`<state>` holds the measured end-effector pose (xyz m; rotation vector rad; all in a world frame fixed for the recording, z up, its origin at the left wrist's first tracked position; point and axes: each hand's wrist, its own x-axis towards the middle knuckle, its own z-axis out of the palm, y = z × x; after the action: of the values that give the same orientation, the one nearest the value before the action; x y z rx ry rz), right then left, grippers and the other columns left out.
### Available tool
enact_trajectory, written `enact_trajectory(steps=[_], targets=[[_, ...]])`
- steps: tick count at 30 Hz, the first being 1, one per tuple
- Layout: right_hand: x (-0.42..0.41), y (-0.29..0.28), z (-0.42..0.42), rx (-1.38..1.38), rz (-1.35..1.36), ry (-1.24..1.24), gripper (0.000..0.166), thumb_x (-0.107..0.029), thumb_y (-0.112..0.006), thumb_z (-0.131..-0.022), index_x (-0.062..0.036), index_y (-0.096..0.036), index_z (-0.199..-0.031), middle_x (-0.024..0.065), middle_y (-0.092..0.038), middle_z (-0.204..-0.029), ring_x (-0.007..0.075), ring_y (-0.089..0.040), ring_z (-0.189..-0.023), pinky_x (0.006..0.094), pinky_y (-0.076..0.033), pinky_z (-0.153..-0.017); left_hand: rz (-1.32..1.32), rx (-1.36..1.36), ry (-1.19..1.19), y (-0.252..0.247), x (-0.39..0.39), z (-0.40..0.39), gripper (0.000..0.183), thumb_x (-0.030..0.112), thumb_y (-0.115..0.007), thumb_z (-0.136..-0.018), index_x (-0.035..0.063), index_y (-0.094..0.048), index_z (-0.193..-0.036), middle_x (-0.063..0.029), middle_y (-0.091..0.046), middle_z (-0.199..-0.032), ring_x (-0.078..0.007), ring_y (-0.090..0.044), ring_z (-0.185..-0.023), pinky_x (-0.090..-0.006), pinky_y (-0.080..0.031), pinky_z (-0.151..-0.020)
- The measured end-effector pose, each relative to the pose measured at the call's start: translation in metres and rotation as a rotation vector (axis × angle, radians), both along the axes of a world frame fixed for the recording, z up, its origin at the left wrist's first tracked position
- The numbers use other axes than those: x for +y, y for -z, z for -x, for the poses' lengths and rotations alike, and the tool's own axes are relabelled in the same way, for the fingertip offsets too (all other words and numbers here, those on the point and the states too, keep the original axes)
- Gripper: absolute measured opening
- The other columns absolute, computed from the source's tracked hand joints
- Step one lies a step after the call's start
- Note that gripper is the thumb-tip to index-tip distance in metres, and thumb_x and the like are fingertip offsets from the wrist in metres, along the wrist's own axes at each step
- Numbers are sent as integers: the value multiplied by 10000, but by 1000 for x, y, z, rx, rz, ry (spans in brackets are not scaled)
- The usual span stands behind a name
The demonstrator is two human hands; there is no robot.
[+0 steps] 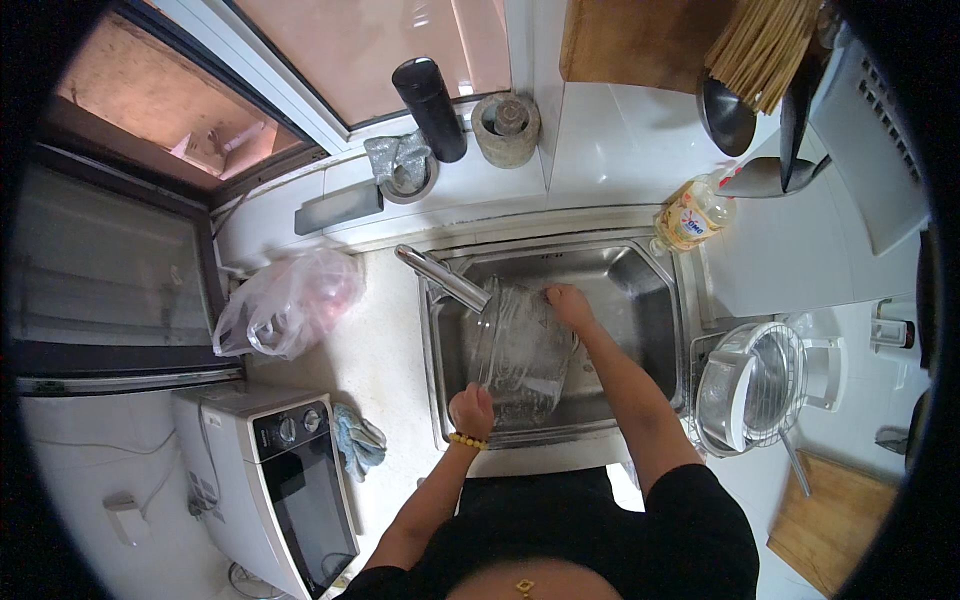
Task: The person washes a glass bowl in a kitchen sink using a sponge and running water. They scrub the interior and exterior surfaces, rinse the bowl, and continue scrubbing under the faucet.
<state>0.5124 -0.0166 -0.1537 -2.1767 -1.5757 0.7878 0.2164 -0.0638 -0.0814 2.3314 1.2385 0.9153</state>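
Note:
A clear, wide, flat piece (521, 349), perhaps a shallow tray or drawer, is tilted inside the stainless steel sink (634, 345). Whitish streaks cover its surface. My left hand (472, 409), with a yellow beaded bracelet at the wrist, grips its near left corner. Its far right edge is in my right hand (571, 306), whose fingertips are partly hidden. The chrome faucet (450, 279) points over the piece's far left part. Whether water is running from it is unclear.
An OMO bottle (691, 217) stands at the sink's back right corner. Right of the sink is a dish rack (742, 442) with a white-rimmed strainer (757, 382). A plastic bag (292, 304), a blue cloth (358, 441) and a microwave oven (277, 480) are on the left.

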Motion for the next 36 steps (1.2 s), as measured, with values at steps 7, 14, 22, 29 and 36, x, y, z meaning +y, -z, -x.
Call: enact_trajectory(steps=[7,14,22,29,36], targets=[[-5,-21,26,389,-123,299,380,-267,-410,-846,-24,-635,-1033,174,-622,-1078,355,-582,-978,350,-442,-849,467,92,2,-45,23,-12,239,227,-481,-889,15,-517,-786,-201,-578,-662,-382,-574,-622,-466,-437,-554],[-37,-64,60,261,-337,209,380,-159,-468,-811,-19,-569,-1150,195,-576,-1159,359,-541,-1071,385,-404,-941,224,417,249,-8,121,-66,325,280,-432,-916,-15,-547,-847,-230,-580,-754,-414,-567,-715,-488,-435,-613],[-74,-113,122,-84,-446,56,471,-120,-498,-810,-4,-442,-1263,197,-453,-1306,339,-450,-1191,450,-343,-1002,429,200,151,-21,73,-37,314,280,-401,-929,16,-523,-808,-221,-558,-749,-412,-551,-692,-493,-419,-591],[45,-90,67,140,31,94,409,-199,-425,-866,-13,-470,-1228,215,-517,-1211,330,-509,-1114,431,-395,-953,313,117,144,-26,58,-31,331,309,-376,-936,35,-486,-786,-218,-516,-623,-426,-530,-597,-505,-394,-528],[-26,-115,141,-277,-586,-110,448,-96,-488,-797,42,-466,-1223,247,-508,-1222,381,-505,-1119,421,-417,-942,311,107,120,-32,50,-14,329,304,-384,-941,39,-466,-764,-221,-506,-613,-434,-525,-594,-512,-385,-521]])
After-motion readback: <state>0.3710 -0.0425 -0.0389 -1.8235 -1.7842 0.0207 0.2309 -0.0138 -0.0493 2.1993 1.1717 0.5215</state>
